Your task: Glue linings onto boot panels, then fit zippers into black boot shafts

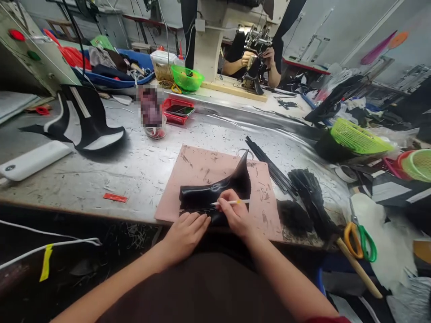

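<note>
A shiny black leather boot upper (198,195) lies folded on a pinkish board (198,159) at the table's front edge. My left hand (188,229) rests palm down on the leather's near edge, fingers laid flat. Pinched in my right hand (237,216) is a slim white pen (243,201) with a yellowish band. Its tip points left, close to the leather; whether it touches, I cannot tell. Part of the upper is hidden beneath my hands.
Black strips (269,166) and a black brush-like bundle (306,188) lie right of the board, near orange-and-green scissors (360,240). Leftward are a red strip (115,197), another boot piece (89,119) and a red basket (178,117). Across the table, a person's hands (257,57) work at a sewing machine.
</note>
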Action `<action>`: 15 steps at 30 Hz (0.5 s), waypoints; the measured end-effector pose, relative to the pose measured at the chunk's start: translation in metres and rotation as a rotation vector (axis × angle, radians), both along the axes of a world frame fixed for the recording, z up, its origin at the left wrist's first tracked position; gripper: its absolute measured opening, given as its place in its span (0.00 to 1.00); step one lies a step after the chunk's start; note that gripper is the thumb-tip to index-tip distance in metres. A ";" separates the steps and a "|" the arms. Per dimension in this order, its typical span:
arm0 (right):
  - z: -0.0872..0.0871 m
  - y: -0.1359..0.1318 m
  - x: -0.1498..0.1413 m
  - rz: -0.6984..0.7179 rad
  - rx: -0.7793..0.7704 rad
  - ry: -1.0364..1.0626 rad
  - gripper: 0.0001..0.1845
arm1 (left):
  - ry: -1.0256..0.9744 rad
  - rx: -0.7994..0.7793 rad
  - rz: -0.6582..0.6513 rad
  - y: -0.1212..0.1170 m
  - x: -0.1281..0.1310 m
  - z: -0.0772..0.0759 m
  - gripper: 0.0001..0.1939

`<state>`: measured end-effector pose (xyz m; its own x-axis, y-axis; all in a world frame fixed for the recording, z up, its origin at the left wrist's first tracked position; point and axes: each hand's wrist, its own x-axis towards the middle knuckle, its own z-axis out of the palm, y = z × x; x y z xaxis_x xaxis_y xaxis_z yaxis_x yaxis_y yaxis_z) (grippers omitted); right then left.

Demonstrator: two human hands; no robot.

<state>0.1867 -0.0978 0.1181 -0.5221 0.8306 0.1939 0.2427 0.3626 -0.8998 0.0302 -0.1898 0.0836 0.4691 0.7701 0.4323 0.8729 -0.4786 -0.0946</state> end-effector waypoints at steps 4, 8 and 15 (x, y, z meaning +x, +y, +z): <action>-0.021 0.008 -0.007 -0.017 -0.067 -0.124 0.11 | -0.061 -0.030 0.023 0.001 0.000 -0.003 0.16; -0.023 0.010 -0.006 -0.016 -0.050 -0.178 0.11 | -0.082 -0.102 0.050 0.002 -0.004 -0.008 0.16; -0.026 0.005 -0.005 0.015 0.027 -0.158 0.09 | -0.038 -0.109 0.060 0.002 -0.008 -0.014 0.18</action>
